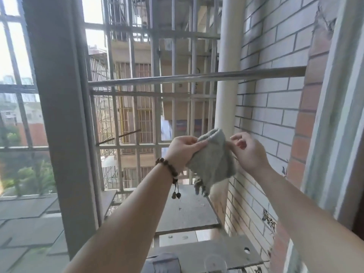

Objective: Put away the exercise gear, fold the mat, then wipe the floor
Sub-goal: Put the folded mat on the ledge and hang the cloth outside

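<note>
head view, and both hands are out through the open window: the left hand [184, 149], bead bracelet [167, 168] on its wrist, grips the top left edge of a grey cloth [213, 161], fingers curled round it, while the right hand [249, 150] pinches the cloth's right edge. the cloth hangs between them, below the metal rail [197, 77], beside the brick wall [275, 107], window bars [155, 107] behind.

Apartment balcony: barred window grille [149, 107], brick wall [275, 99].

Cloth [212, 164] lower fringe blurred; bottom-edge dark object [163, 263] cut off
</note>
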The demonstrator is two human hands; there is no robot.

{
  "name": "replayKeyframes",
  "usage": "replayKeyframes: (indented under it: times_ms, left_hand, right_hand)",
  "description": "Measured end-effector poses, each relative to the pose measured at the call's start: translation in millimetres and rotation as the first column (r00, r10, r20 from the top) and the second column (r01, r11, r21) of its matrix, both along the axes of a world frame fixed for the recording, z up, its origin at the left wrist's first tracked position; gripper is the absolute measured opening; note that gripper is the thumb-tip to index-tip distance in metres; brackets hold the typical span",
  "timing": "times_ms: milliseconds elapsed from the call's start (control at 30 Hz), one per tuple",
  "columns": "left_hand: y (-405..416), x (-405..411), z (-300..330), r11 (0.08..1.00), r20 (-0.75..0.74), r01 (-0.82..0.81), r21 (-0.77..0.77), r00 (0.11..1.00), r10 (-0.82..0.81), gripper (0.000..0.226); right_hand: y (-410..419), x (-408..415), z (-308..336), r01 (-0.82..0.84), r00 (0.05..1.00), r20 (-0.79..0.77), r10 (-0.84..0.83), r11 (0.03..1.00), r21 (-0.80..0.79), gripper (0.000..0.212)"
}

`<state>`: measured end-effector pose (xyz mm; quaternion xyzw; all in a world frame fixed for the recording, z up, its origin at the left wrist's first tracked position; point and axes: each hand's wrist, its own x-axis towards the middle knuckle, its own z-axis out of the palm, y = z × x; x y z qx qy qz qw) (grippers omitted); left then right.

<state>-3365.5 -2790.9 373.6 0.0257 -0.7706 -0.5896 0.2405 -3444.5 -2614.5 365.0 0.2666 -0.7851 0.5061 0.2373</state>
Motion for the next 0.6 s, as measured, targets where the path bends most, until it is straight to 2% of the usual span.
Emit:
replayKeyframes:
  times_ms: [33, 67, 133, 200, 267, 333, 400, 467, 533, 600]
  left_hand:
    - [0, -4, 2, 1.0, 0.006, 0.005, 0.02, 1.0, -0.005, 0.026]
    - [0, -7, 4, 0.999, 0.012, 0.014, 0.052, 1.0, -0.015, 0.025]
    - [2, -11, 5, 0.985, 0.033, 0.063, 0.163, 0.997, -0.069, 0.027]
    - [1, -14, 5, 0.951, 0.025, 0.135, 0.278, 0.989, -0.148, 0.03]
    - [-3, -17, 6, 0.924, -0.002, 0.177, 0.34, 0.982, -0.188, 0.025]
    - [-8, -18, 7, 0.922, -0.013, 0.176, 0.345, 0.983, -0.183, 0.02]
    - [-14, -19, 7, 0.937, -0.014, 0.153, 0.315, 0.987, -0.157, 0.016]
    - [-21, -20, 6, 0.968, -0.009, 0.085, 0.238, 0.996, -0.085, 0.01]
    - [-28, -20, 4, 0.995, 0.012, -0.038, 0.095, 0.999, 0.037, 0.009]
    - [-32, -21, 0, 0.979, 0.028, -0.163, -0.125, 0.986, 0.167, 0.013]
  right_hand:
    - [-1, 1, 0, -0.003, 1.0, 0.004, 0.003, 1.0, -0.027, 0.026]
    - [-3, 6, 0, -0.075, 0.996, 0.039, 0.077, 0.996, -0.043, 0.033]
    - [-10, 21, -1, -0.342, 0.923, 0.173, 0.345, 0.939, -0.044, 0.051]
    - [-18, 30, -4, -0.474, 0.859, 0.213, 0.466, 0.88, -0.015, 0.061]
    - [-24, 29, -6, -0.421, 0.899, 0.127, 0.419, 0.907, -0.009, 0.053]
    - [-27, 23, -6, -0.374, 0.923, 0.065, 0.379, 0.924, -0.077, 0.032]
    - [-26, 17, -5, -0.338, 0.935, 0.058, 0.35, 0.928, -0.156, 0.011]
    - [-23, 11, -1, -0.284, 0.951, 0.064, 0.303, 0.936, -0.21, 0.009]
    - [-18, 6, 7, -0.243, 0.962, 0.067, 0.266, 0.94, -0.239, 0.01]
    - [-14, 2, 13, -0.248, 0.957, 0.089, 0.277, 0.936, -0.25, 0.008]
